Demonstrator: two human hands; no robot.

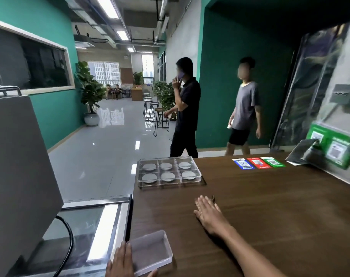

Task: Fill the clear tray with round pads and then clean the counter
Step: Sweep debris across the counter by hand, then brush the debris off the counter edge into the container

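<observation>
Tray [168, 172] sits at the tabletop's [270, 216] far left edge, a pad [149, 166] in each compartment. Left grip [123, 262] holds a lid [150, 251]; right grip [208, 213] lies flat, fingers straight.

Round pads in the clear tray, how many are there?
6, one in each compartment of the clear tray: back row; front row. None looks hidden.
</observation>
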